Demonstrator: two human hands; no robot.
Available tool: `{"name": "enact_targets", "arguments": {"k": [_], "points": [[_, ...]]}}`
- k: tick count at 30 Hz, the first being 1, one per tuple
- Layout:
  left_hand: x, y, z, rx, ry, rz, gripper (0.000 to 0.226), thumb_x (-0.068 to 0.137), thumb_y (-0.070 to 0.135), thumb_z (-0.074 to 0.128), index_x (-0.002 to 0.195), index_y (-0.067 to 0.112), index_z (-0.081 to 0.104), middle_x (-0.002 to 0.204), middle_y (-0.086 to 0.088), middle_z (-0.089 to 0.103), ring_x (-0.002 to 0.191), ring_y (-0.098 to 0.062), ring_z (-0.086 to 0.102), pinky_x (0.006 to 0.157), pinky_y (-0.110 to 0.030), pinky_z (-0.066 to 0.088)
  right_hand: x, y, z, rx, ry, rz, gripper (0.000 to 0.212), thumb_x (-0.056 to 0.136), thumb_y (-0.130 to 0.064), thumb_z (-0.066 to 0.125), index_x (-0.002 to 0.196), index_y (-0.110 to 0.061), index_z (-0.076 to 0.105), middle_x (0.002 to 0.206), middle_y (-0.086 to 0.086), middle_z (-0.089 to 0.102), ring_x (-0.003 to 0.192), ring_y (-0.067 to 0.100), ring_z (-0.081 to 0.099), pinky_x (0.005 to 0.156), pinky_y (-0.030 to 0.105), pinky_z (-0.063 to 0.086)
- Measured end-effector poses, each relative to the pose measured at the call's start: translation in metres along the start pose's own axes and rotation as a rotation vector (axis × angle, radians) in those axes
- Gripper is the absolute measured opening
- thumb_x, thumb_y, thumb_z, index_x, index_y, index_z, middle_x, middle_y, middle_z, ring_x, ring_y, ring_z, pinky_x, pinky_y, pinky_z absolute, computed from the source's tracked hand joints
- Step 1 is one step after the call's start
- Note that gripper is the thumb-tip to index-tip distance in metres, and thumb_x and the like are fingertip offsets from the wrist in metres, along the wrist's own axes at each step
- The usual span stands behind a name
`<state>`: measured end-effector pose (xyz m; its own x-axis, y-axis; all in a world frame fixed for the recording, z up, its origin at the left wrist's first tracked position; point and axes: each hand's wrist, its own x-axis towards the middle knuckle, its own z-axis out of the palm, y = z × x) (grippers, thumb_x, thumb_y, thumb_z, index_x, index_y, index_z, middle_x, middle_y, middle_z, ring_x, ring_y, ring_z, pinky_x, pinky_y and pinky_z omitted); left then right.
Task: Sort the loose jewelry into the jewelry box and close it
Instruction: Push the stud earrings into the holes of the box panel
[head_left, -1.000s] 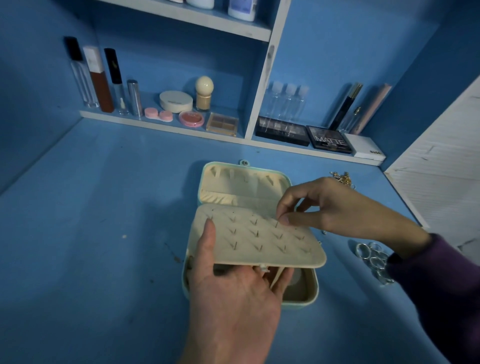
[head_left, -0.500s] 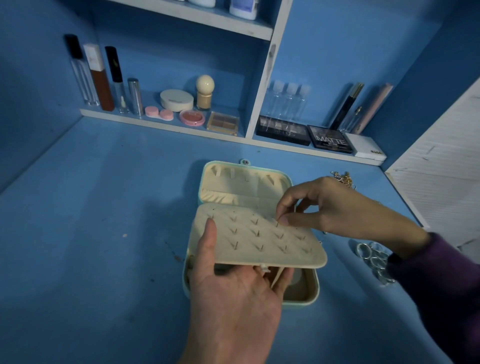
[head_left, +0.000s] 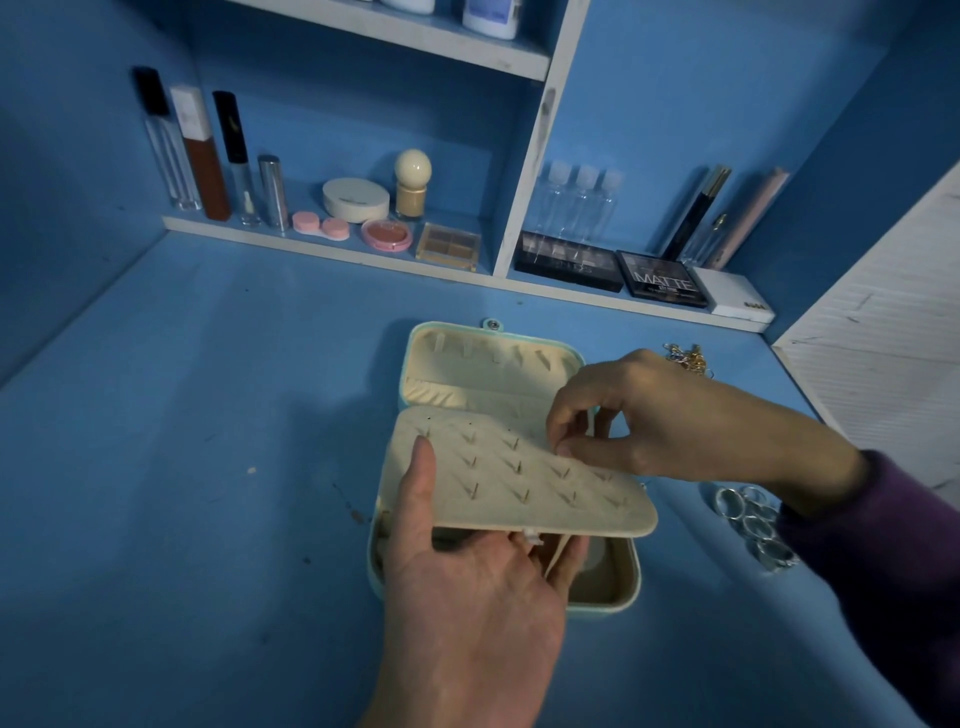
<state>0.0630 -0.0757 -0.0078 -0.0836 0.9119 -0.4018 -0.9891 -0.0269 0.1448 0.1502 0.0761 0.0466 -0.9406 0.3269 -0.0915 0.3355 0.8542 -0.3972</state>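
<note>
A pale green jewelry box (head_left: 608, 597) lies open on the blue table, its cream lid (head_left: 488, 364) tilted back. My left hand (head_left: 467, 597) holds up the cream earring panel (head_left: 519, 483), thumb on top and fingers underneath. Several small studs stick out of the panel. My right hand (head_left: 649, 415) pinches at the panel's far right edge; what sits between its fingertips is too small to tell. Several silver rings (head_left: 748, 514) lie right of the box. A heap of gold chains (head_left: 685, 356) shows behind my right hand.
A white shelf (head_left: 332, 249) along the back wall carries lip gloss tubes, a compact, blush, eyeshadow palettes (head_left: 660, 280) and small clear bottles. A white panel (head_left: 893, 353) borders the table on the right. Blue walls close in the left side.
My right hand has shifted slightly at the panel's edge, fingertips still pinched there. My left hand keeps the panel raised.
</note>
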Motion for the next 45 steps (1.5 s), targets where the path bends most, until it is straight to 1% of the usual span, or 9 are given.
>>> {"name": "enact_targets", "arguments": {"k": [7, 14, 19, 22, 27, 33, 39, 42, 45], "points": [[-0.001, 0.000, 0.000, -0.016, 0.004, 0.009, 0.065, 0.075, 0.061, 0.052, 0.123, 0.019, 0.064, 0.117, -0.012, 0.068, 0.107, -0.026, 0.066, 0.101, -0.044, 0.039, 0.003, 0.001, 0.001, 0.013, -0.042, 0.003, 0.008, 0.084, -0.011, 0.067, 0.089, -0.015, 0.072, 0.083, -0.010, 0.068, 0.075, 0.004, 0.061, 0.070, 0.018, 0.050], [-0.001, 0.000, 0.000, -0.007, -0.005, 0.008, 0.067, 0.073, 0.062, 0.053, 0.122, 0.018, 0.064, 0.117, -0.011, 0.068, 0.107, -0.025, 0.066, 0.101, -0.043, 0.039, 0.003, 0.001, -0.003, 0.042, -0.050, 0.004, 0.013, 0.083, -0.004, 0.065, 0.089, -0.015, 0.068, 0.084, -0.009, 0.069, 0.077, 0.004, 0.063, 0.071, 0.022, 0.052], [0.000, 0.000, 0.000, -0.006, -0.002, 0.011, 0.065, 0.075, 0.062, 0.052, 0.121, 0.019, 0.066, 0.117, -0.011, 0.068, 0.107, -0.025, 0.066, 0.101, -0.043, 0.039, 0.006, 0.000, -0.003, 0.045, -0.080, 0.033, 0.014, 0.081, -0.006, 0.065, 0.086, -0.018, 0.069, 0.081, -0.011, 0.068, 0.074, 0.002, 0.061, 0.071, 0.019, 0.051], [0.000, -0.001, 0.000, -0.006, 0.008, 0.009, 0.063, 0.076, 0.062, 0.052, 0.119, 0.018, 0.067, 0.115, -0.011, 0.069, 0.106, -0.026, 0.066, 0.102, -0.044, 0.038, 0.008, -0.001, -0.003, 0.052, -0.106, 0.054, 0.013, 0.080, -0.007, 0.066, 0.086, -0.018, 0.069, 0.081, -0.011, 0.068, 0.074, 0.003, 0.060, 0.069, 0.014, 0.048], [0.000, -0.001, -0.001, -0.010, 0.004, 0.007, 0.065, 0.075, 0.063, 0.052, 0.121, 0.019, 0.065, 0.116, -0.011, 0.069, 0.106, -0.026, 0.066, 0.102, -0.044, 0.038, 0.009, -0.002, -0.003, 0.073, -0.133, 0.054, 0.018, 0.080, -0.009, 0.067, 0.080, -0.027, 0.063, 0.081, -0.011, 0.065, 0.074, 0.003, 0.058, 0.067, 0.011, 0.044], [0.000, -0.001, -0.001, -0.022, 0.000, 0.004, 0.066, 0.074, 0.063, 0.052, 0.121, 0.019, 0.065, 0.116, -0.011, 0.069, 0.106, -0.025, 0.066, 0.102, -0.044, 0.038, 0.009, -0.002, -0.002, 0.083, -0.130, 0.079, 0.015, 0.079, -0.009, 0.068, 0.080, -0.023, 0.065, 0.080, -0.009, 0.064, 0.074, 0.002, 0.057, 0.066, 0.010, 0.043], [0.000, 0.000, -0.001, -0.011, 0.007, 0.007, 0.068, 0.071, 0.063, 0.055, 0.122, 0.020, 0.065, 0.117, -0.011, 0.068, 0.108, -0.025, 0.065, 0.103, -0.044, 0.038, 0.012, -0.002, -0.001, 0.061, -0.149, 0.115, 0.013, 0.079, -0.011, 0.068, 0.079, -0.024, 0.065, 0.079, -0.011, 0.063, 0.074, 0.000, 0.056, 0.065, 0.009, 0.042], [-0.001, 0.000, -0.001, -0.011, -0.011, 0.010, 0.066, 0.073, 0.062, 0.053, 0.123, 0.020, 0.064, 0.118, -0.010, 0.068, 0.108, -0.025, 0.065, 0.103, -0.043, 0.038, 0.007, 0.005, 0.001, 0.147, -0.115, 0.119, 0.009, 0.082, -0.011, 0.067, 0.083, -0.020, 0.068, 0.083, -0.008, 0.067, 0.075, 0.002, 0.059, 0.069, 0.014, 0.045], [-0.002, 0.001, 0.000, 0.013, -0.015, -0.003, 0.066, 0.074, 0.062, 0.051, 0.124, 0.020, 0.063, 0.118, -0.010, 0.068, 0.110, -0.024, 0.064, 0.103, -0.042, 0.038, -0.002, 0.015, 0.003, 0.305, -0.045, 0.149, 0.009, 0.087, -0.014, 0.066, 0.093, -0.019, 0.070, 0.091, -0.003, 0.069, 0.085, 0.011, 0.064, 0.081, 0.028, 0.051]]}}
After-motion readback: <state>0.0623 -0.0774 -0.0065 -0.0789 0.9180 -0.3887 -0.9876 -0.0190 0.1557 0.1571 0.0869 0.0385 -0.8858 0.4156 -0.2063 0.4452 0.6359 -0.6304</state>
